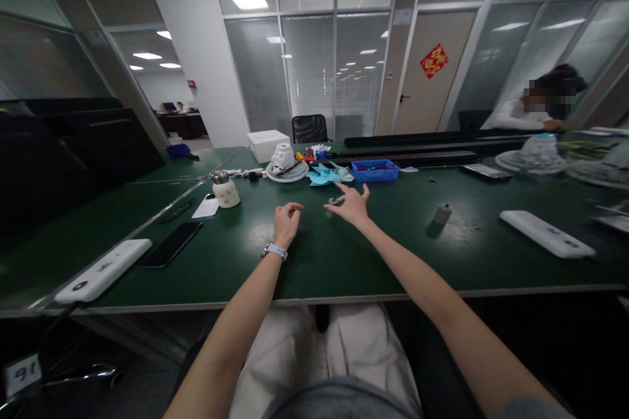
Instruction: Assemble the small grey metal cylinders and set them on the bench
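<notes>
My right hand (pixel 351 205) is over the middle of the green table (pixel 314 268), other fingers spread. A small grey part (pixel 333 201), blurred and too small to name, shows between its thumb and fingers. To its left, my left hand (pixel 287 221) has loosely bent fingers pointing right, and nothing shows in it. Just beyond my hands lie light-blue fan blades (pixel 324 175), beside a blue tray (pixel 376 171) with small items inside. A white fan motor housing (pixel 283 156) rests on a round white grille (pixel 287 173). Right of my hands stands a small metal cylinder (pixel 443 214).
At left are a cream jar (pixel 225 190), a white card (pixel 205 207), a black phone (pixel 171 244) and a long white device (pixel 104 270). Another white device (pixel 547 234) lies at right. A white box (pixel 268 145) stands behind. A person (pixel 521 111) sits at far right.
</notes>
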The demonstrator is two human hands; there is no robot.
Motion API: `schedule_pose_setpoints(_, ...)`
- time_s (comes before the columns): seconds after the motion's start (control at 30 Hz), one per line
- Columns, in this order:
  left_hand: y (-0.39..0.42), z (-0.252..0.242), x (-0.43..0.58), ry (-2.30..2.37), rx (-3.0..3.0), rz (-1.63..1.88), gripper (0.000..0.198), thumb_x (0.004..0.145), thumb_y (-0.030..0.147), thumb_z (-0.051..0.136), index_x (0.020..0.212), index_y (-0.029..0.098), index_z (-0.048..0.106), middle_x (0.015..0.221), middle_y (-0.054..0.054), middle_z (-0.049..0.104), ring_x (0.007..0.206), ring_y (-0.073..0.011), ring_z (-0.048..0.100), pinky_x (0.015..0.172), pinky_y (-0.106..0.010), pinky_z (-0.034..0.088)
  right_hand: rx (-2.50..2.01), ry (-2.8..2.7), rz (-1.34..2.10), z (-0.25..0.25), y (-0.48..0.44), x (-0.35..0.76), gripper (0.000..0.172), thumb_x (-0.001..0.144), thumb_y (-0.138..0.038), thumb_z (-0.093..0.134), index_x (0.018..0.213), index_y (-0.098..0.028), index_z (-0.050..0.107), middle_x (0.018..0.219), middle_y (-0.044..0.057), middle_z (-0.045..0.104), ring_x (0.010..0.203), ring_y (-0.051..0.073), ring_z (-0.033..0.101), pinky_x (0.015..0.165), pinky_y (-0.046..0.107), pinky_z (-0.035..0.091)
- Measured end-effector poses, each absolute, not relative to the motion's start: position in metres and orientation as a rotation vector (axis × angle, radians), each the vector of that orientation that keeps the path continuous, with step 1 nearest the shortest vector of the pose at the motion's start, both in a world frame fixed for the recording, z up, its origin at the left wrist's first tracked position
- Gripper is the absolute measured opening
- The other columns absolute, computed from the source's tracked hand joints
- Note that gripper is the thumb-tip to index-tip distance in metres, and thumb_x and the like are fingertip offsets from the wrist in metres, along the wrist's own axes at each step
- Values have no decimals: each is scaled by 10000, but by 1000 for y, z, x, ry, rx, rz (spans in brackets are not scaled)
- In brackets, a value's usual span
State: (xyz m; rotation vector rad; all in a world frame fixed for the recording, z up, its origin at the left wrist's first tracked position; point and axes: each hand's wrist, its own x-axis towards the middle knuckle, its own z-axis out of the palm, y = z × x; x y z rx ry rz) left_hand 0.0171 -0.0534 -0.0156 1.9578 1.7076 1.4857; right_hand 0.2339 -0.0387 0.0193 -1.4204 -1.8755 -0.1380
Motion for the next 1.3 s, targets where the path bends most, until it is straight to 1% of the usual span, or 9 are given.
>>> schedule_pose_setpoints(0.1, -57, -13, 23, 1618, 2113, 1503, 236, 850, 366, 539, 954, 240, 710, 929, -24, 686, 953, -179, 540, 925, -318, 382, -1333, -1914, 9, 9, -34, 196, 652, 742, -489, 593, 1324, -229, 454, 776, 8, 712, 1071, 243, 569, 1061, 550, 46)
schedule_pose_setpoints(0.2, -56, -13, 26, 1683, 2102, 1499, 265, 825, 439, 589, 982, 275, 726, 985, -42, 656, 1028, -196, 510, 962, -343, 363, -1287, -1899, 115, -1, -34, 180, 695, 721, -441, 606, 1354, -232, 411, 775, -7, 710, 1092, 231, 567, 1063, 533, 82)
schedule_pose_setpoints(0.4, -48, -19, 31, 1750, 2050, 1463, 232, 771, 453, 656, 933, 318, 752, 1049, -55, 605, 1086, -229, 463, 980, -377, 354, -1191, -1864, 200, -18, -42, 174, 717, 679, -353, 643, 1347, -230, 412, 884, 1, 696, 1116, 208, 556, 1075, 469, 146)
schedule_pose_setpoints(0.57, -46, -14, 32, 1765, 1931, 1576, 236, 767, 471, 652, 867, 289, 765, 1016, -54, 615, 1059, -223, 471, 979, -362, 358, -1182, -1832, 221, -23, -42, 174, 702, 670, -393, 681, 1309, -236, 438, 877, -10, 681, 1027, 198, 588, 1044, 434, 227)
schedule_pose_setpoints(0.67, -47, -10, 25, 1854, 1831, 1605, 289, 793, 506, 606, 925, 297, 755, 1022, -57, 624, 1072, -233, 458, 982, -371, 351, -1219, -1815, 183, -22, -42, 177, 711, 655, -425, 706, 1291, -234, 453, 883, -2, 669, 987, 209, 592, 1035, 443, 239)
schedule_pose_setpoints(0.9, -50, -19, 8, 2176, 1775, 1106, 327, 760, 580, 588, 910, 344, 759, 1154, -89, 579, 1138, -348, 382, 953, -498, 326, -1297, -1809, 191, -20, -46, 189, 668, 667, -463, 717, 1257, -245, 494, 922, 15, 668, 1052, 237, 550, 986, 422, 300)
schedule_pose_setpoints(1.0, -52, -21, 10, 2196, 1831, 1004, 331, 734, 583, 611, 915, 348, 757, 1169, -97, 568, 1144, -365, 378, 955, -518, 312, -1243, -1848, 156, -19, -47, 191, 635, 676, -488, 708, 1235, -254, 519, 995, 20, 665, 1046, 226, 552, 982, 404, 311)
schedule_pose_setpoints(1.17, -55, -15, 13, 2269, 1635, 1168, 450, 843, 570, 443, 1125, 314, 682, 1215, -136, 531, 1145, -354, 391, 943, -526, 328, -1180, -1904, 88, -15, -52, 189, 538, 725, -498, 660, 1186, -239, 565, 1118, 55, 639, 1054, 232, 560, 984, 416, 314)
schedule_pose_setpoints(1.3, -54, -13, 12, 2309, 1485, 1256, 497, 903, 523, 320, 1144, 258, 665, 1212, -160, 530, 1156, -343, 399, 945, -510, 344, -1192, -1964, 90, -13, -55, 187, 406, 772, -420, 635, 1142, -255, 599, 1075, 24, 665, 973, 212, 597, 965, 405, 334)
